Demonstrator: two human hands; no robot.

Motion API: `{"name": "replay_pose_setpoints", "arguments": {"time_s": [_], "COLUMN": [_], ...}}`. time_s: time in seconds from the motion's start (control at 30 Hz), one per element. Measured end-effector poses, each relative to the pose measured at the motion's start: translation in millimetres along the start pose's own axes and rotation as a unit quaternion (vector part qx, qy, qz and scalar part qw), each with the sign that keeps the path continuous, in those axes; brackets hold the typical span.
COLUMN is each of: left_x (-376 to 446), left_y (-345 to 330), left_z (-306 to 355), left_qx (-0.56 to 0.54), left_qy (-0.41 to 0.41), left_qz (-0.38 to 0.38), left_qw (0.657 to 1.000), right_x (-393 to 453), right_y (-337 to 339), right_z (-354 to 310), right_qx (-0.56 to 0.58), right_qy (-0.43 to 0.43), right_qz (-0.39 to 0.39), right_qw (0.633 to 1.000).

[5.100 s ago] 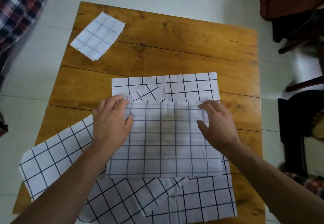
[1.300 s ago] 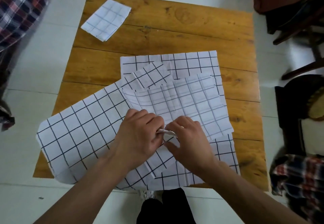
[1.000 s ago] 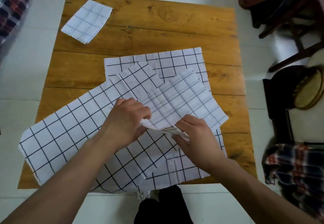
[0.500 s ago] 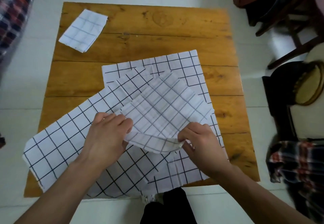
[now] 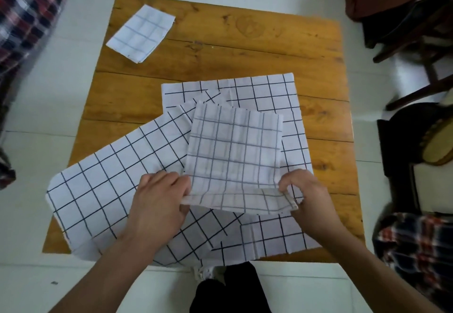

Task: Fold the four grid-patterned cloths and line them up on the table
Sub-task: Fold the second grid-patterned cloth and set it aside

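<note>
- Half-folded cloth with faint grey grid lay near the middle of the wooden surface, on top of two unfolded cloths; its near edge was lifted, held between both hands.
- Left hand gripped the near-left corner, fingers curled over the edge; right hand pinched the near-right corner, thumb and fingers clamped on the fabric. Hands were apart, one at each near corner.
- Angled unfolded cloth, bold black grid, spread from the centre toward the near-left corner of the surface, hanging over the near edge.
- Second unfolded cloth lay squarer, beneath the others, reaching toward the right edge and the near edge.
- Small folded cloth sat at the far-left corner, well apart from the rest.
- Bare wood showed along the far edge and right edge.
- Floor: pale tiles. Dark chair beyond the far-right corner; plaid fabric at far left, blurred.
</note>
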State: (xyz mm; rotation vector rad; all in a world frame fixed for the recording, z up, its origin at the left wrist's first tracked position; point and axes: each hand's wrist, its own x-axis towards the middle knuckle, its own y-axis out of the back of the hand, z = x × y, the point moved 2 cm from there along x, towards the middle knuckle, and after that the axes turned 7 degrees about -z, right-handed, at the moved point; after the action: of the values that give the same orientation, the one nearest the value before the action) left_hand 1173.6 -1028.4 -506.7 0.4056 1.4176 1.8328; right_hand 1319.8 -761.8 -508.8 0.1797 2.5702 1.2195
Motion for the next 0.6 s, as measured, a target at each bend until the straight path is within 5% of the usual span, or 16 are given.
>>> {"name": "replay_pose_setpoints", "arguments": {"time_s": [0.2, 0.43, 0.6], "left_x": [9.3, 4.3, 15.2], "left_y": [-0.9, -5.4, -11.7], "left_z": [6.6, 2.8, -2.4], "left_qx": [-0.108, -0.188, -0.254], "left_qy": [-0.036, -0.019, -0.041], "left_qz": [-0.032, 0.000, -0.015], "left_qw": [0.993, 0.982, 0.966], "right_x": [-21.6, -9.9, -2.6], "right_y": [6.8, 6.6, 4.7], "right_z": [25.1, 27.4, 22.1], "right_qx": [0.092, 0.086, 0.141], "right_qy": [-0.078, 0.000, -0.068], "right_qz": [-0.032, -0.003, 0.022], "right_qw": [0.992, 0.996, 0.987]}}
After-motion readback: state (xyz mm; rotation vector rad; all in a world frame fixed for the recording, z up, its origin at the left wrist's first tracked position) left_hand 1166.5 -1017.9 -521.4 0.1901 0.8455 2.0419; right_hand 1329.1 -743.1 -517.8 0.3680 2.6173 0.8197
